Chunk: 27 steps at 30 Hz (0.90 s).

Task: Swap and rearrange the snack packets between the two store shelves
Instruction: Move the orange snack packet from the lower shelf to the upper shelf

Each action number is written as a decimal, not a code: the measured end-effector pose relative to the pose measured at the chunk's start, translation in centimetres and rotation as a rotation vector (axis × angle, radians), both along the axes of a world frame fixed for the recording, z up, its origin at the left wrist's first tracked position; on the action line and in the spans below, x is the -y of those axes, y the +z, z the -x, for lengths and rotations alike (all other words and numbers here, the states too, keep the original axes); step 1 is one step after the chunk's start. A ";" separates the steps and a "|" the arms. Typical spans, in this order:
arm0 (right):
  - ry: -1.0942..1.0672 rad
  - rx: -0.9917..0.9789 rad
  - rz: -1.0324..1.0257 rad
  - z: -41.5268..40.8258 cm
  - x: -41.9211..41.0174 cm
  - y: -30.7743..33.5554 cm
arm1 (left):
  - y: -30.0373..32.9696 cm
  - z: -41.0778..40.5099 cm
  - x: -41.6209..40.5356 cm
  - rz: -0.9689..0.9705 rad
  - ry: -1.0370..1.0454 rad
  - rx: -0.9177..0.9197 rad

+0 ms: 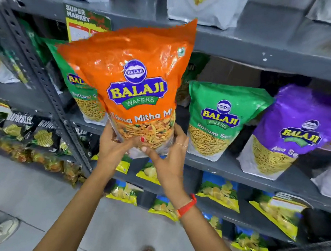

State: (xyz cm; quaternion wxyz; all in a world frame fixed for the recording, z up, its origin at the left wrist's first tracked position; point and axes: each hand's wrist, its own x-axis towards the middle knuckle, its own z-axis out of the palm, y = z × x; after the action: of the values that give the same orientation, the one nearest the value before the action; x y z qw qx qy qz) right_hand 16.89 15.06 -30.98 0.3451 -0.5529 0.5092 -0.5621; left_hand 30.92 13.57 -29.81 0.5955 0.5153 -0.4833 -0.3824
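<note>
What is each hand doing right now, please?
Left hand: closed on the bottom of the orange packet.
Right hand: closed on the same packet's bottom right corner.

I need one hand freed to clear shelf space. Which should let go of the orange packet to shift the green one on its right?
Right hand: it is nearer that green packet. The left hand also holds the orange packet.
</note>
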 end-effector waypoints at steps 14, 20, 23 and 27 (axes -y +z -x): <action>-0.405 0.028 0.385 16.2 -5.5 17.1 | 20.0 17.6 -2.0 0.390 -0.299 0.024; -0.524 -0.087 0.398 24.7 -1.1 23.9 | 25.5 27.1 3.8 0.446 -0.312 0.115; -0.551 -0.143 0.338 27.9 0.6 25.2 | 26.4 30.3 6.2 0.388 -0.363 0.135; -0.594 -0.180 0.286 30.8 2.6 25.1 | 26.5 33.2 9.1 0.347 -0.467 0.190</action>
State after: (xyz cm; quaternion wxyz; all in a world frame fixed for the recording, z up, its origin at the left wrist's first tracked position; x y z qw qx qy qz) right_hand -13.89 12.48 -5.86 0.0389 -0.4706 0.5923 -0.6529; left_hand -2.23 4.48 -3.28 0.5228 0.3143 -0.7002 -0.3710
